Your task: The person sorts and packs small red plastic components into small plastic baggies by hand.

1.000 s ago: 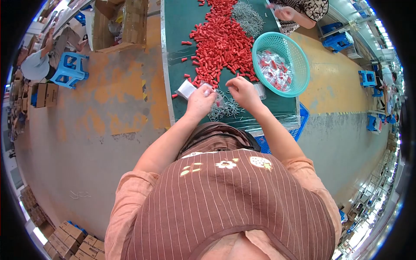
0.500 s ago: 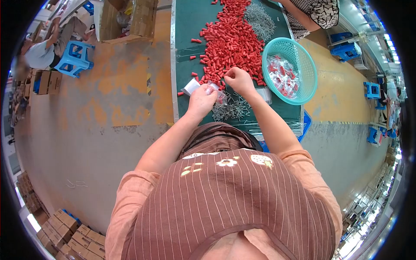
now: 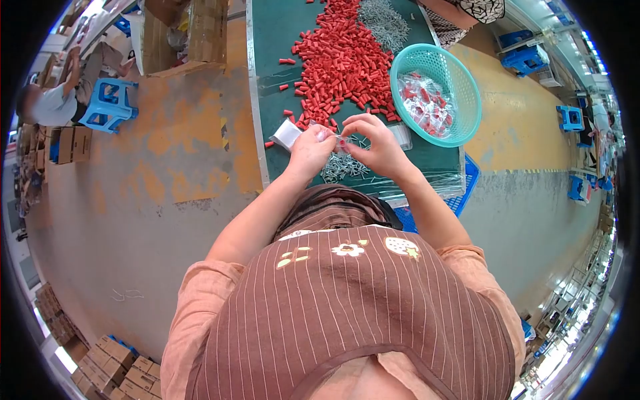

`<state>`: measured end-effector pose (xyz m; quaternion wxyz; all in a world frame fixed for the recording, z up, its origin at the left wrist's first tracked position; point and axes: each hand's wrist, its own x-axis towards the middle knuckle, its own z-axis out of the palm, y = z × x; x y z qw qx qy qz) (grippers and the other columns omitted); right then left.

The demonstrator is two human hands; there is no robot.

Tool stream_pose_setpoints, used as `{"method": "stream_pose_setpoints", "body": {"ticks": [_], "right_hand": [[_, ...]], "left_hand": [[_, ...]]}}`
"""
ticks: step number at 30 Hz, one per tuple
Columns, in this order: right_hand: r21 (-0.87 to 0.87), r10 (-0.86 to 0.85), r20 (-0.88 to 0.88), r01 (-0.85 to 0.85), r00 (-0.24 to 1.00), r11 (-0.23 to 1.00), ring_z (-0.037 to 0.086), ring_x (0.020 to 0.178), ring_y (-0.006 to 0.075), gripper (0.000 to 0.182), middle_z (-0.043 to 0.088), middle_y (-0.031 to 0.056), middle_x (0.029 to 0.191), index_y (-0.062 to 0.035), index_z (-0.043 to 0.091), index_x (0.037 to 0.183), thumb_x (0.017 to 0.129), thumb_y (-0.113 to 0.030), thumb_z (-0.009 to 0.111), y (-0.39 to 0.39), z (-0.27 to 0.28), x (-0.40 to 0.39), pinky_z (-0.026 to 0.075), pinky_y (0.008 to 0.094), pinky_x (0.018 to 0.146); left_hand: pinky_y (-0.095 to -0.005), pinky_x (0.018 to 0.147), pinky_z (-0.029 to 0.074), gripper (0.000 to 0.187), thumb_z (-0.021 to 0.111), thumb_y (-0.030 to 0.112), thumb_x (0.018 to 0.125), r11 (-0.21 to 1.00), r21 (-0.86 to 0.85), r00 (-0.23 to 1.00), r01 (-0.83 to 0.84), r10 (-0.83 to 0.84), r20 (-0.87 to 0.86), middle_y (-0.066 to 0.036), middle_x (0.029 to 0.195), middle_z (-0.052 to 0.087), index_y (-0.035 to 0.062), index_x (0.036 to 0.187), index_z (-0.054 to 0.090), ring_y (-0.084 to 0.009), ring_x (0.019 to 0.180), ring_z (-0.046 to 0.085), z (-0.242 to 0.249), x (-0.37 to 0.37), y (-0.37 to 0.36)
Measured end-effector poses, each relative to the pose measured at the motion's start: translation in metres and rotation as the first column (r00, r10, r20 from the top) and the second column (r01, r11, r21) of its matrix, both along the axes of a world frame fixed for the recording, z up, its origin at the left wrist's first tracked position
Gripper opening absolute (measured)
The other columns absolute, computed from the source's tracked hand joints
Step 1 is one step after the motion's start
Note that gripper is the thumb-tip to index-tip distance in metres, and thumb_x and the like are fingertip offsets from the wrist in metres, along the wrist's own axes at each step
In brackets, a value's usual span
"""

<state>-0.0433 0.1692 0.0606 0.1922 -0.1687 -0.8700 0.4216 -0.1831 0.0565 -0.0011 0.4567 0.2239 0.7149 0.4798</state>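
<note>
My left hand (image 3: 311, 153) is closed on a small clear plastic bag (image 3: 339, 141), pinching it between thumb and fingers. A bit of red shows at the bag. My right hand (image 3: 381, 148) has come up to the same bag from the right, its thumb and fingers bent round the bag's edge; the exact contact is partly hidden. Beside my left hand lies a stack of flat white-looking bags (image 3: 287, 134). Just below the hands is a small pile of grey screws (image 3: 343, 168). Red plastic plugs (image 3: 343, 63) are heaped beyond my fingers.
A turquoise basket (image 3: 471, 100) at the right holds filled clear bags (image 3: 425, 107). More grey screws (image 3: 385, 25) lie at the far end of the green table (image 3: 273, 67). Another clear packet (image 3: 402, 135) is by my right wrist. A co-worker's arm (image 3: 453, 12) shows at the top.
My right hand has moved from the edge of the red plug heap down to the bag in my left hand. The whole view has shifted slightly.
</note>
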Motion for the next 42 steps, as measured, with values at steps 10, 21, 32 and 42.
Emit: {"method": "stream_pose_setpoints", "body": {"ticks": [10,21,32,42], "right_hand": [[-0.023,0.036,0.116,-0.033,0.993,0.999,0.057,0.102,0.0253,0.015,0.061,0.0097,0.107,-0.0033,0.065,0.090,0.077,-0.009,0.067,0.000,-0.005,0.011,0.047,0.0367,0.086],[-0.798,-0.054,-0.031,0.008,0.998,0.602,0.058,0.088,0.0088,0.011,0.061,0.0047,0.100,-0.0001,0.060,0.095,0.085,-0.001,0.065,-0.005,0.007,0.027,0.047,0.0240,0.082],[-0.649,-0.208,-0.023,0.144,0.978,0.747,0.060,0.084,0.0080,0.017,0.062,0.0031,0.090,-0.0008,0.059,0.099,0.083,0.000,0.064,-0.014,0.012,0.036,0.049,0.0228,0.075],[-0.595,-0.279,0.003,0.225,0.960,0.771,0.059,0.086,0.0089,0.023,0.063,0.0031,0.092,0.0000,0.061,0.104,0.083,-0.007,0.068,-0.010,0.010,0.042,0.049,0.0236,0.077]], "left_hand": [[-0.0253,0.064,0.046,0.020,0.062,0.020,0.087,0.985,0.064,0.965,0.163,-0.172,0.196,-0.003,0.075,0.064,0.0016,0.095,0.063,-0.0095,0.072,0.058,0.050,0.004,-0.005],[-0.0235,0.069,0.043,0.017,0.068,0.021,0.087,0.954,0.095,0.958,0.284,-0.278,-0.070,0.002,0.081,0.062,0.0043,0.091,0.068,-0.0059,0.076,0.053,0.050,0.008,-0.010],[-0.0208,0.064,0.043,0.018,0.066,0.020,0.089,0.926,0.332,0.969,0.179,-0.224,0.101,0.003,0.077,0.059,0.0046,0.096,0.066,-0.0053,0.072,0.054,0.062,0.017,-0.010],[-0.0177,0.045,0.030,0.012,0.065,0.018,0.090,0.948,0.295,0.970,0.121,-0.177,0.170,0.005,0.070,0.054,0.0079,0.096,0.064,-0.0015,0.053,0.042,0.057,0.015,-0.011]]}}
